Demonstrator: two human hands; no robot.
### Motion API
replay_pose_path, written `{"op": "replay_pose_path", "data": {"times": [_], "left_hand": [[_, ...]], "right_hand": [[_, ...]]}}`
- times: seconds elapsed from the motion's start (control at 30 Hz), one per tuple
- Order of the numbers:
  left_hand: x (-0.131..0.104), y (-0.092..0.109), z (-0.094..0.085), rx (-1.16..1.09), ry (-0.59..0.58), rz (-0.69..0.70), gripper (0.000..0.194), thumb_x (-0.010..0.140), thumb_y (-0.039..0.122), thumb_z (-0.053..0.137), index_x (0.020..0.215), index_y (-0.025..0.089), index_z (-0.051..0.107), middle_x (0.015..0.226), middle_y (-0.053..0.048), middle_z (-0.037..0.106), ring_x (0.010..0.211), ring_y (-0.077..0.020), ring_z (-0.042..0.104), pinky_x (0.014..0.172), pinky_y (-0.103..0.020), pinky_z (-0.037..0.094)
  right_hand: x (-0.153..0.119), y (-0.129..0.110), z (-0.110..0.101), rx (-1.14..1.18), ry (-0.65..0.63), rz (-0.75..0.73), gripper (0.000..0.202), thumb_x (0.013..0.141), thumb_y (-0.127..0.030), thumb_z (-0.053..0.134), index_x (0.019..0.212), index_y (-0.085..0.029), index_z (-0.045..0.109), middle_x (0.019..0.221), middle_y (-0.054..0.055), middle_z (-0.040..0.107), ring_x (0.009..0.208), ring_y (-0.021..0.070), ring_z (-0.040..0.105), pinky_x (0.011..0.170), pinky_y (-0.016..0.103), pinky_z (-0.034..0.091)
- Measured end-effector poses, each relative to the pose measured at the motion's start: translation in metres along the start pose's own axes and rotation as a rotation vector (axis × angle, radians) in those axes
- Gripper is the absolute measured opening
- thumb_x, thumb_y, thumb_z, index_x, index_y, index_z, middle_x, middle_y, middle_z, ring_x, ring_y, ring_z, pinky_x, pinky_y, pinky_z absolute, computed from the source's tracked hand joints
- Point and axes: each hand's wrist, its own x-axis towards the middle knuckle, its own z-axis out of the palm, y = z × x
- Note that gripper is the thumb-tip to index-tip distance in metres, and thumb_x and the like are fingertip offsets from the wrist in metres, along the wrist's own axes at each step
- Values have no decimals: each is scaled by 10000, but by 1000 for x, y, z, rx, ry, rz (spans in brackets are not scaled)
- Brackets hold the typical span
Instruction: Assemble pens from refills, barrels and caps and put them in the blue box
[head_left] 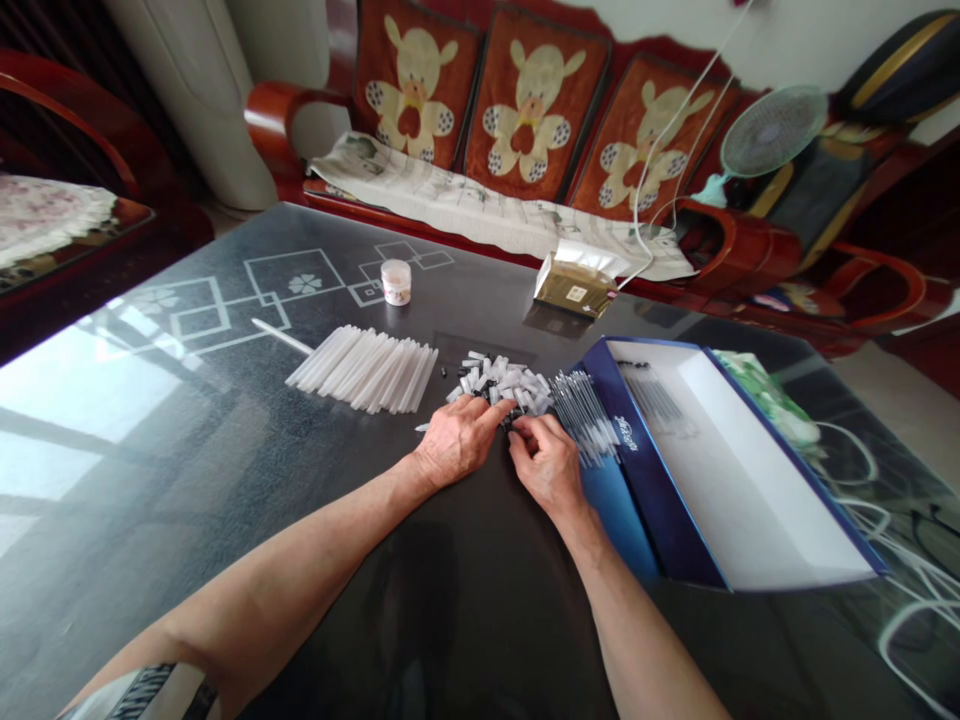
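My left hand (463, 440) is closed at the near edge of a pile of small white and black caps (506, 380), its index finger stretched towards the right. A pale pointed tip (421, 428) shows beside that hand; whether the hand holds it, I cannot tell. Thumb and fingers of my right hand (551, 465) are pinched together by the black pieces, and what lies in them is hidden. To the left lies a row of translucent white tubes (364, 368). Thin dark refills with clear ends (585, 415) lie right of the caps, against an open blue box (742, 460).
A small lidded jar (396, 283) and a tissue box (576, 285) stand farther back on the dark glossy table (315, 580). One tube (281, 336) sticks out leftward from its row. White cables (915, 570) and a green packet (772, 400) lie beyond the blue box.
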Motion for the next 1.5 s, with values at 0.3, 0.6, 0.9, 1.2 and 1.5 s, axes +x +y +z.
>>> {"op": "replay_pose_path", "data": {"times": [0.3, 0.6, 0.9, 1.2, 1.5], "left_hand": [[0, -2, 6, -70, 70, 1, 204, 963, 233, 402, 1060, 153, 563, 859, -53, 664, 818, -189, 621, 789, -312, 505], [0, -1, 4, -42, 52, 11, 220, 966, 255, 408, 1049, 165, 591, 812, -51, 626, 777, -190, 573, 746, -315, 490], [1, -1, 2, -45, -2, 39, 260, 962, 277, 421, 1054, 176, 642, 802, -58, 626, 782, -195, 558, 761, -323, 483], [2, -3, 7, -125, 81, 17, 240, 951, 277, 453, 1013, 140, 641, 787, -62, 662, 753, -198, 577, 771, -346, 493], [2, -2, 5, -133, 78, 62, 237, 953, 291, 446, 943, 150, 637, 759, -56, 627, 724, -190, 545, 748, -334, 470]], "right_hand": [[2, -2, 3, -63, 28, -15, 114, 852, -221, 547, 850, -185, 655, 834, 63, 651, 727, 175, 625, 703, 286, 507], [-3, 5, 10, 408, 110, 172, 165, 850, -304, 611, 968, -192, 641, 849, 40, 722, 717, 165, 698, 677, 270, 559], [-4, 6, 10, 391, 62, 127, 169, 854, -296, 609, 981, -196, 660, 884, 56, 734, 762, 173, 703, 733, 287, 567], [-2, 5, 9, 429, 33, 129, 174, 840, -280, 612, 989, -200, 653, 925, 58, 722, 783, 171, 694, 720, 282, 569], [0, 5, 1, 453, -34, 199, 230, 862, -386, 577, 949, -183, 640, 745, 34, 705, 627, 159, 682, 614, 260, 559]]}}
